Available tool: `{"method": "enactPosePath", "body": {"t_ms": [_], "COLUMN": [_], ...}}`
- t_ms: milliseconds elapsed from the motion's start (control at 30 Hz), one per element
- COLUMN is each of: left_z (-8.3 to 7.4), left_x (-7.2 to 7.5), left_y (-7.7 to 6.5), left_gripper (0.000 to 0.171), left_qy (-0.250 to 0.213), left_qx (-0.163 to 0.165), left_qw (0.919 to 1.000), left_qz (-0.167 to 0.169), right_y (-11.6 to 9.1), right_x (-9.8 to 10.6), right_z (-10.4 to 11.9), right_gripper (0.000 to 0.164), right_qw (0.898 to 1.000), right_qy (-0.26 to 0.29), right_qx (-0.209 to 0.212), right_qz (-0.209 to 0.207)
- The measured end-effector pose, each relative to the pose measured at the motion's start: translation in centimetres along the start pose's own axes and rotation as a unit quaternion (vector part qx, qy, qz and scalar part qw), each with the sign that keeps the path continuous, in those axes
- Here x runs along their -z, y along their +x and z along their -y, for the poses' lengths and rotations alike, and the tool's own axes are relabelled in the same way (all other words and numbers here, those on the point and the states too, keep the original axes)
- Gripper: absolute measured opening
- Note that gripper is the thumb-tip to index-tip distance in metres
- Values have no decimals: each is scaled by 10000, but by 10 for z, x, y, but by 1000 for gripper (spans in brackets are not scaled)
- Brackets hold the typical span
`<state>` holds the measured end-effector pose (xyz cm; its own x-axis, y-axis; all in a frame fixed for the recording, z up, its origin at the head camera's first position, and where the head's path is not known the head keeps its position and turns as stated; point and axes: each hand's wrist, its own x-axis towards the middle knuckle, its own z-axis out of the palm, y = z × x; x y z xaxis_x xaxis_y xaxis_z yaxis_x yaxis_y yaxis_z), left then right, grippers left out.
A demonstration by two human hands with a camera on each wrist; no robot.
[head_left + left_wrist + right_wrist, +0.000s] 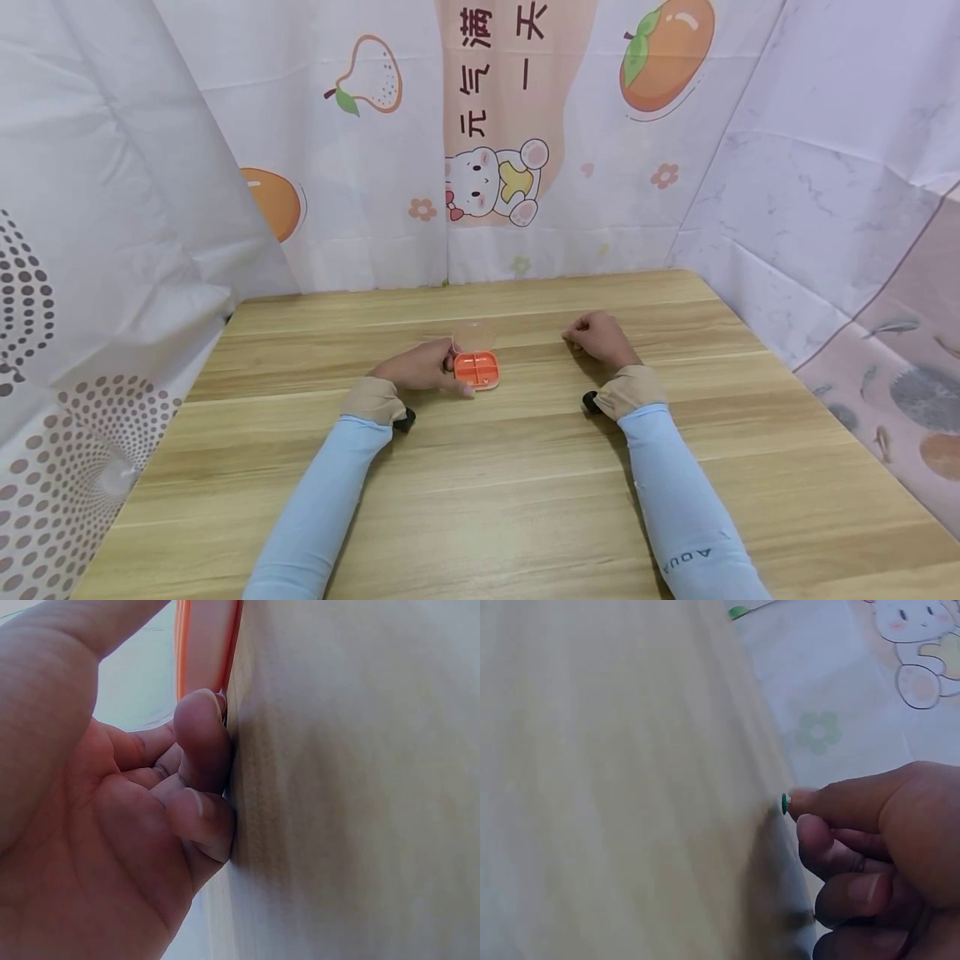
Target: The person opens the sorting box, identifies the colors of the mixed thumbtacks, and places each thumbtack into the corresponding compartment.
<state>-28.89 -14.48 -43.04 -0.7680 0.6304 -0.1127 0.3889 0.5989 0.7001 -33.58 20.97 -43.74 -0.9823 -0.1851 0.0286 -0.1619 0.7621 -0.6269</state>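
A small orange pill box with several compartments lies on the table, its clear lid swung open toward the back. My left hand grips it from the left, thumb along the front edge and fingers at the side. Small bits show in the front compartments. In the left wrist view the box's orange side is just beyond my curled fingertips. To the right of the box, my right hand is over the table. Its thumb and index finger pinch a tiny green disc-shaped piece, its kind too small to make out.
The wood-grain table reaches back to a printed curtain with fruit and a cartoon bear. More curtains hang at the left and right. Both forearms wear light blue sleeves, with black wrist devices under the cuffs.
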Motion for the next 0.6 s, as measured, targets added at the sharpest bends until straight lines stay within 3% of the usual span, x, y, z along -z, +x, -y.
{"method": "enactPosePath", "body": {"t_ms": [67,100,133,167,200,233,300,333,367,400,433,467,533,600], "left_z": [0,0,0,1,2,2,3,3,3,3,3,3,3,2], "left_x": [0,0,0,0,0,0,0,0,0,0,0,-1,-1,-2], "left_y": [0,0,0,0,1,1,1,1,1,1,1,1,1,1], "left_gripper": [59,59,60,60,60,61,61,62,62,62,62,62,63,63], "left_qy": [-17,-12,-15,8,33,26,7,-27,-45,-83,-121,-147,-179,-192], "left_qx": [15,15,10,12,11,11,24,27,30,23,21,17,13,37], "left_qw": [10000,10000,10000,10000,10000,10000,10000,10000,10000,10000,9999,9999,9998,9998], "left_qz": [11,13,12,6,-4,-12,-23,-15,-16,-12,-7,1,10,8], "right_y": [0,1,1,1,2,2,2,2,2,2,1,1,0,-1], "right_x": [2,3,5,8,10,12,16,18,20,21,21,21,21,21], "right_z": [-2,-2,-2,-3,-4,-5,-9,-12,-14,-17,-19,-21,-23,-23], "right_gripper": [26,26,25,23,20,18,19,21,24,27,30,31,31,31], "right_qw": [9964,9886,9716,9417,8952,8300,6759,6026,5439,5001,4697,4503,4294,4198], "right_qy": [780,1411,2239,3219,4295,5386,7068,7600,7936,8140,8259,8333,8407,8450], "right_qx": [-313,-499,-696,-841,-929,-1022,-1174,-1235,-1261,-1253,-1234,-1200,-1148,-1144], "right_qz": [100,183,311,494,735,1025,1726,2097,2419,2677,2863,2975,3092,3107]}}
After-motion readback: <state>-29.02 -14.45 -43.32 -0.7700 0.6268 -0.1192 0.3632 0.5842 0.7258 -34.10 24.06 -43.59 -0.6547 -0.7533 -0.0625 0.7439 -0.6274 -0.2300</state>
